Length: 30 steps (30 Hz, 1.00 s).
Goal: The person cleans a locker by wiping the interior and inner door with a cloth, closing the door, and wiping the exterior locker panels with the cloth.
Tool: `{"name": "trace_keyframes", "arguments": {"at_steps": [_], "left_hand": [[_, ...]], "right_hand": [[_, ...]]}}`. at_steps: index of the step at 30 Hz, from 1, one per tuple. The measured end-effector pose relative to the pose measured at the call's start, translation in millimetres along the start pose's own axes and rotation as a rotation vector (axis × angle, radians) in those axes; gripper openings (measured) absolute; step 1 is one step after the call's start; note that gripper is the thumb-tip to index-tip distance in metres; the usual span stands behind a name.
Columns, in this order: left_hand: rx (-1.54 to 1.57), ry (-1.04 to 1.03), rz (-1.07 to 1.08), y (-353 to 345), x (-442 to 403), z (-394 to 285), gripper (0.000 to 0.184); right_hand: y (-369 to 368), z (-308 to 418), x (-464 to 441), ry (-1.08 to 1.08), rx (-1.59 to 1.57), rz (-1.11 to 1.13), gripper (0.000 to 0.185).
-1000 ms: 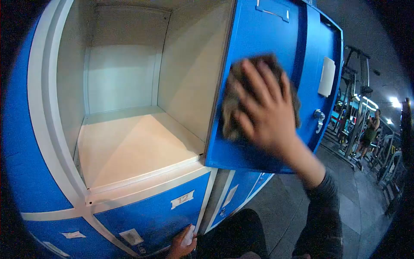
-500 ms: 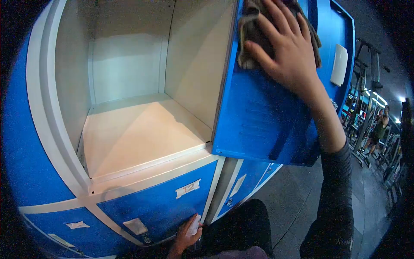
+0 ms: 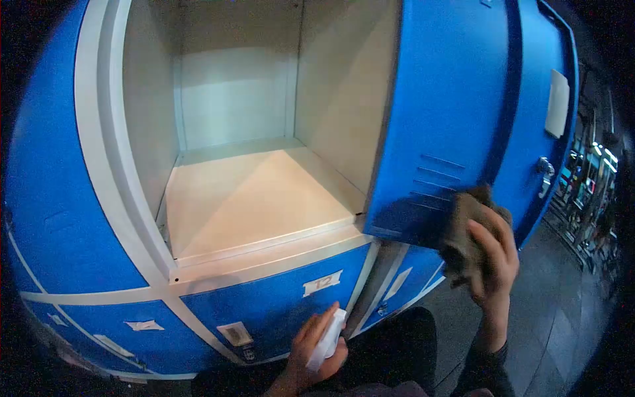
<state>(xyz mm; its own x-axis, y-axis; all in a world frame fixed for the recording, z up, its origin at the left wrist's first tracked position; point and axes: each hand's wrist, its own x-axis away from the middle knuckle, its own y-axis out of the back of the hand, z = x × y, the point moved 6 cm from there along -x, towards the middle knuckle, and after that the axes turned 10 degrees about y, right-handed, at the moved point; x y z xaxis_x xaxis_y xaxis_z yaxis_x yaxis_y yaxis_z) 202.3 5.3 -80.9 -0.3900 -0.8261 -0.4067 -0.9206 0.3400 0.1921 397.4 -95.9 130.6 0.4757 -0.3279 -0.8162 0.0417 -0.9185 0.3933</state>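
Blue across its inner face, the open locker door (image 3: pixel 456 99) stands above and to the left of the right hand (image 3: pixel 499 261). That hand has its fingers curled around a bunched brown cloth (image 3: pixel 463 231), gripping it in front of the door's lower edge, though whether the cloth touches the door cannot be told. A dark shadow lies on the blue surface just left of the cloth. Vent slots (image 3: pixel 436 178) sit close above the hand; farther up and to its right are a lock with a key (image 3: pixel 544 171) and a white card (image 3: pixel 557 104).

The left hand (image 3: pixel 305 344), lower and well apart from the right, is closed around a white object (image 3: pixel 327 341), tilted with its upper end to the right; what it is cannot be made out. Just above the left hand, a white label (image 3: pixel 322 283) reading 12 is fixed to a closed blue door (image 3: pixel 271 304), and a small label holder (image 3: pixel 234 334) is to the hand's left. Higher above the left hand, the locker compartment (image 3: pixel 258 205) gapes, its pale floor part lit, part shaded. Dark floor tiles (image 3: pixel 549 317) spread beside and below the right hand, with gym equipment (image 3: pixel 589 218) blurred beyond it.
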Motion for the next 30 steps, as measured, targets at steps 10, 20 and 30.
{"name": "trace_keyframes", "arguments": {"at_steps": [10, 20, 30], "left_hand": [[-0.181, -0.015, -0.321, 70, 6, -75, 0.058], [-0.073, -0.020, 0.448, -1, 20, 13, 0.065], [0.386, 0.247, 0.723, -75, 56, 157, 0.065]], "right_hand": [[-17, -48, 114, -0.024, 0.138, -0.679, 0.045], [-93, 119, -41, 0.447, -0.282, -0.317, 0.037], [-138, 200, -98, 0.397, -0.351, -0.183, 0.048]]}}
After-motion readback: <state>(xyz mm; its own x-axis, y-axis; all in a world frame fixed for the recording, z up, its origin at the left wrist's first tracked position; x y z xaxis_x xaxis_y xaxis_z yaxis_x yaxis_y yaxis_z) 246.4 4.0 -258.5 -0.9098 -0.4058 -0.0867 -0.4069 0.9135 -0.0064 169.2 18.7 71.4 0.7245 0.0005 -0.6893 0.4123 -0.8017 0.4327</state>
